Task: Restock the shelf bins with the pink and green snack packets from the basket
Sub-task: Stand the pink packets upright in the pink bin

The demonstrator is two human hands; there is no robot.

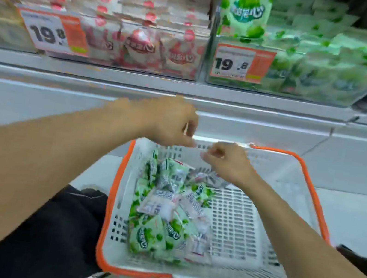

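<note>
Fingers curled on both sides, and blur hides whether anything sits between them, so I cannot tell if either holds a packet. Left hand [170, 122] hangs above the far rim of the white slatted plastic basket with orange trim [260, 224]; right hand [227, 162] is just beside it, lower, over the basket's back wall. Below them, the pile of green and pink snack packets [165, 211] lies heaped in the basket's left half. Up on the shelf, the clear bin of pink packets [145, 42] stands left, the clear bin of green packets [310, 70] right, each with an orange price tag [243, 64].
</note>
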